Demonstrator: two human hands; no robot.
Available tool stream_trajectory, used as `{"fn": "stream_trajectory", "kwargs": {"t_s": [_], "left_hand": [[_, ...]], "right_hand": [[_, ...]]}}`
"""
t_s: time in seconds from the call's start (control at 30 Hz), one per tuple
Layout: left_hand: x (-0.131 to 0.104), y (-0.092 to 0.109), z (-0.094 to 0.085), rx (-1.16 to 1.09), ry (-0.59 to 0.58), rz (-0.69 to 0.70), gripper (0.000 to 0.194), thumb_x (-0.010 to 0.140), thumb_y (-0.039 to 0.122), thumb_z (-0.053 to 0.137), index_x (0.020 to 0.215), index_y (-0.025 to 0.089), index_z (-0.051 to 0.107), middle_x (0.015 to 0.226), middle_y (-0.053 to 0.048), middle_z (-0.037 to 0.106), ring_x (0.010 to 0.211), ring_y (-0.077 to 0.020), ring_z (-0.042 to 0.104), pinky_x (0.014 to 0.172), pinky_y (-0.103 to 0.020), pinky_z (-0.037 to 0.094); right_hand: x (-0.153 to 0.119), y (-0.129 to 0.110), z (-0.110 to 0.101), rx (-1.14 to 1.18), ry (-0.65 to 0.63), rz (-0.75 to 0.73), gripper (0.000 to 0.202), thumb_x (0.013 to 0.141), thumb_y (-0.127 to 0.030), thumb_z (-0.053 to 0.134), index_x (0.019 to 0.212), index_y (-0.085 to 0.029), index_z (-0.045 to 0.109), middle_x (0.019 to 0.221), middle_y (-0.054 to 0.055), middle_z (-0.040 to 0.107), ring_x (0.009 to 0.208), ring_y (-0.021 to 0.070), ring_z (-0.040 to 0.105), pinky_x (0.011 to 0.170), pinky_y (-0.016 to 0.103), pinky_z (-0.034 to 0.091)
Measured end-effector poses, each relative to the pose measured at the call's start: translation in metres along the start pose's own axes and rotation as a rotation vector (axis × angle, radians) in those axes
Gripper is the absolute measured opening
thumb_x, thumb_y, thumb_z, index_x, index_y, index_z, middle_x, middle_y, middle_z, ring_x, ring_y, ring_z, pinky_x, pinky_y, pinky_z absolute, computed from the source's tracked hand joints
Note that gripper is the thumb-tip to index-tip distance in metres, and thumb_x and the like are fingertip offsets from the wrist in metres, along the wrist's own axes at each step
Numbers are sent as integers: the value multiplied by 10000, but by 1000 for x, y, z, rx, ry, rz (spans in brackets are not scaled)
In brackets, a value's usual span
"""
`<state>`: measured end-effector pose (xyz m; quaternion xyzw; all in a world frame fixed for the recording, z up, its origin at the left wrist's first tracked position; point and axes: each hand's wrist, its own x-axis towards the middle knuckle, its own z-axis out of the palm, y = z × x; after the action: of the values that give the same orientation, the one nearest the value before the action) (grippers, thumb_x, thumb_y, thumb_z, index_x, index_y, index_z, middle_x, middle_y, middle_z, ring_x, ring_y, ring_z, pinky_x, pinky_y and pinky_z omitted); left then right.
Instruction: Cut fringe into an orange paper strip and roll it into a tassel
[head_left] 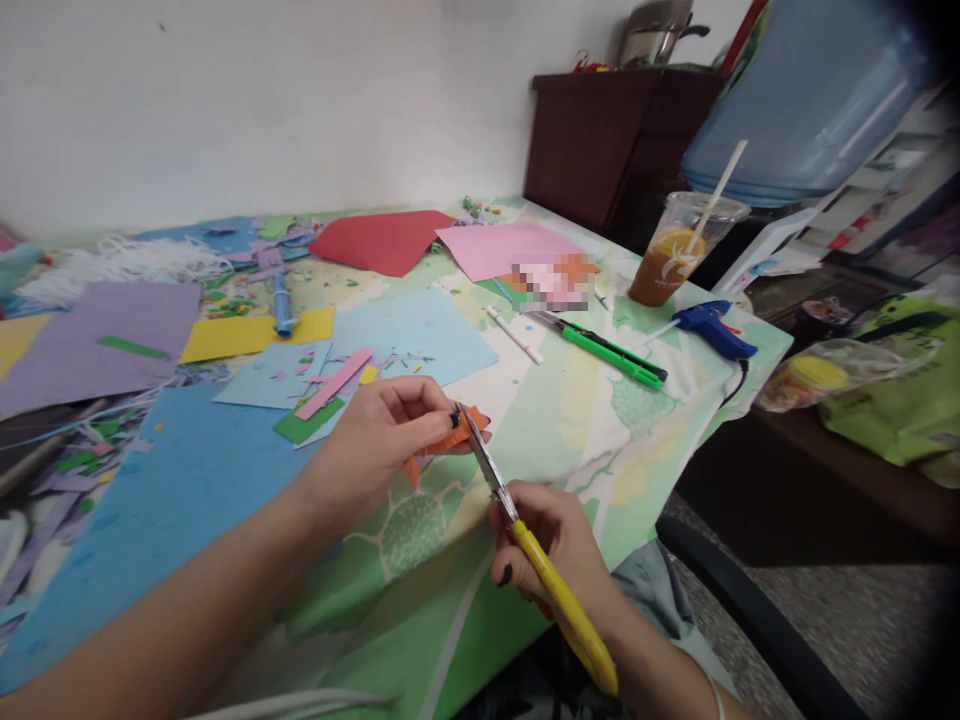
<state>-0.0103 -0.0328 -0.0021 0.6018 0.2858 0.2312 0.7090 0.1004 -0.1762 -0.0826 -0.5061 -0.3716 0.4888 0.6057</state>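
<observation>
My left hand (401, 425) pinches a small orange craft piece (454, 436) above the near part of the table; its exact shape is partly hidden by my fingers. In my right hand (551, 540) is a pair of scissors (559, 590) with yellow handles, held at a slant. The metal blades point up and away, and their tips touch or overlap the orange piece close to my left fingertips. Whether the blades have cut into it I cannot tell.
Coloured sheets, including a blue one (202, 470), and paper scraps cover the table's left side. A green utility knife (615, 355), white stick (514, 335), blue glue gun (716, 328) and drink cup (667, 262) stand or lie right. A chair armrest (757, 610) curves at lower right.
</observation>
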Motion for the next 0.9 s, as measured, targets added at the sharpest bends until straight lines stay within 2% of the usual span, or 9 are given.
{"fn": "stream_trajectory", "kwargs": {"t_s": [0.4,0.9], "left_hand": [[-1,1,-1,32,7,-5,188,753,146,611,581,156,537,748,-43,729,871,-230,697,776,-354,569],[-2,1,-1,-15,-1,20,183,754,110,595,580,148,553,731,-39,730,829,-215,707,768,-330,579]], "right_hand": [[2,0,1,0,9,3,390,556,-356,820,644,-178,485,549,-63,363,477,70,312,395,188,218],[2,0,3,-9,27,4,381,552,-304,826,621,-176,474,534,-72,336,472,64,286,395,187,207]]}}
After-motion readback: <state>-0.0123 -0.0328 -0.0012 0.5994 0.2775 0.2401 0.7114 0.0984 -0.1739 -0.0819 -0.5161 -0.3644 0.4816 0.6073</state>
